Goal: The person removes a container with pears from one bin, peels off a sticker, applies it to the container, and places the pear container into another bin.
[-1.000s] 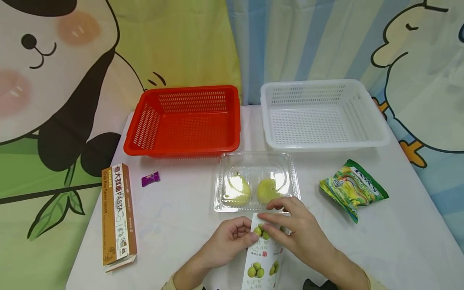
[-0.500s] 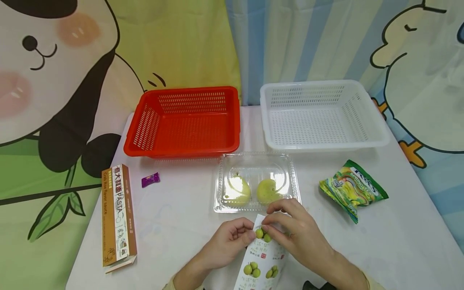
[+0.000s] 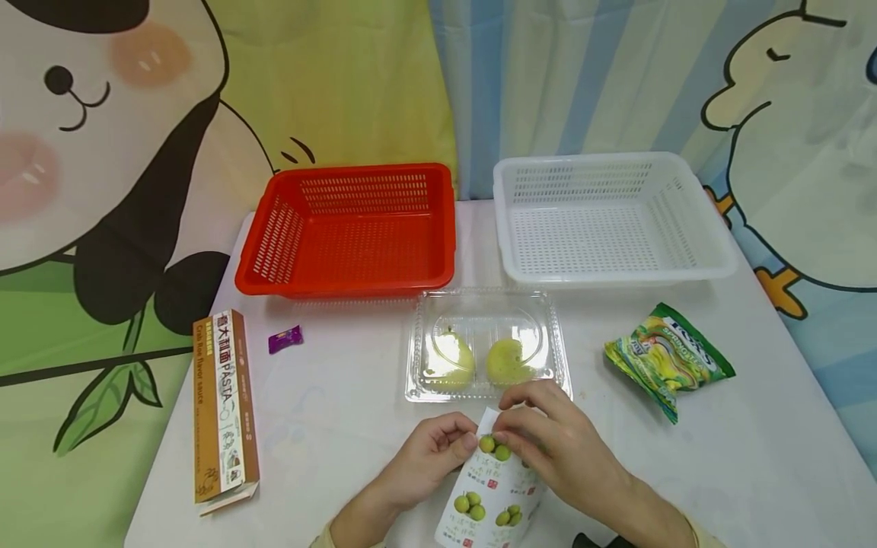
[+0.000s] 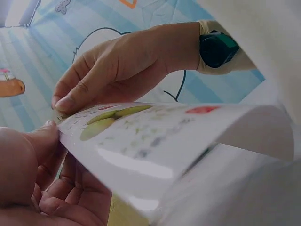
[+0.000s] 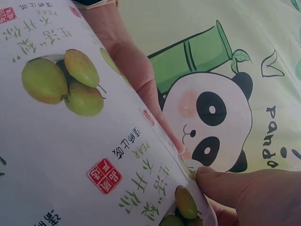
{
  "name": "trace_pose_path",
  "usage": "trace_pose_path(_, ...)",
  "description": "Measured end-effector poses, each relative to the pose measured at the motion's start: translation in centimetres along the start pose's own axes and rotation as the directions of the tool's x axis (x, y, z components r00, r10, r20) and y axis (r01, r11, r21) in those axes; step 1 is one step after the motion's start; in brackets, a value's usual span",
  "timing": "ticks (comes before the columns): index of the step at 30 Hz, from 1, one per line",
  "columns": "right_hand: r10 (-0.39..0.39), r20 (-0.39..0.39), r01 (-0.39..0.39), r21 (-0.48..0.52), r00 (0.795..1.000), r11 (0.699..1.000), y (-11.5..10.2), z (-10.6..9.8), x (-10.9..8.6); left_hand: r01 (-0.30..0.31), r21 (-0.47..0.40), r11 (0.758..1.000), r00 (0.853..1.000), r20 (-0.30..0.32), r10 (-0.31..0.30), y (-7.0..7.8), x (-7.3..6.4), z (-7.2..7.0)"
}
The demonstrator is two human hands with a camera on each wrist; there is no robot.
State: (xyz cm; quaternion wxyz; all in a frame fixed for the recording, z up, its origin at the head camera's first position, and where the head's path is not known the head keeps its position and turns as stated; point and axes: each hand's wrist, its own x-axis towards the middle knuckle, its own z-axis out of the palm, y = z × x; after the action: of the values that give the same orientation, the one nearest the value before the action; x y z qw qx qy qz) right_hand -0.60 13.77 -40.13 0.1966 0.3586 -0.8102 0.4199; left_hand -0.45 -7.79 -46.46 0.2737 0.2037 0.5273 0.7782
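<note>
A long glossy white sheet of pear stickers (image 3: 473,487), printed over and over with green pears and red stamps, curves down toward me at the front of the table. My left hand (image 3: 432,460) pinches its left edge near the top between thumb and fingers. At the upper right corner my right hand (image 3: 569,449) holds it with thumb and index finger. In the right wrist view the right thumb (image 5: 249,190) presses the sheet's edge. Just beyond lies a closed clear plastic box (image 3: 414,380) with two yellow-green pears (image 3: 448,365) inside; right fingers overlap its front edge.
At the back stand a red basket (image 3: 342,288) and a white basket (image 3: 617,272). On the left lie a pasta box (image 3: 224,411) and a small purple wrapped candy (image 3: 285,339). A green and yellow snack bag (image 3: 671,358) lies to the right.
The sheet's lower end has swung to the left, and its top has tilted and dropped slightly. Both hands keep nearly the same place, the right fingers a little lower.
</note>
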Motion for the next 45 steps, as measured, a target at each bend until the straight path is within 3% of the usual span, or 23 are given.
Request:
trace_pose_path(5,-0.021,0.007,0.021,0.024,1.0,1.0,0.0,0.1,0.1,0.003,-0.087,0.996,1.0,-0.004,-0.004,-0.7,-0.2,-0.1)
trace_pose_path(14,-0.038,0.035,0.036,0.063,0.999,0.997,0.1,0.3,0.2,0.021,-0.116,0.993,0.999,-0.03,-0.024,-1.3,-0.2,-0.5)
trace_pose_path(24,-0.071,0.035,0.068,0.087,0.997,0.994,-0.3,0.3,0.4,0.019,0.031,0.999,0.994,-0.111,-0.016,-1.4,-0.2,-1.3)
trace_pose_path(33,-0.095,0.028,0.09,0.134,0.995,0.987,-0.8,-0.1,0.9,-0.015,0.068,0.998,0.994,-0.108,0.023,-1.3,-0.5,-1.9)
trace_pose_path(39,-0.044,0.048,0.033,0.204,0.998,0.978,-0.8,-0.5,0.9,0.06,0.1,0.993,0.996,-0.067,-0.054,-1.0,-0.8,-2.2)
trace_pose_path(45,0.002,0.058,-0.014,0.199,0.998,0.98,-0.3,-1.0,1.1,0.171,0.156,0.973,0.985,-0.056,-0.164,-1.2,-0.8,-2.5)
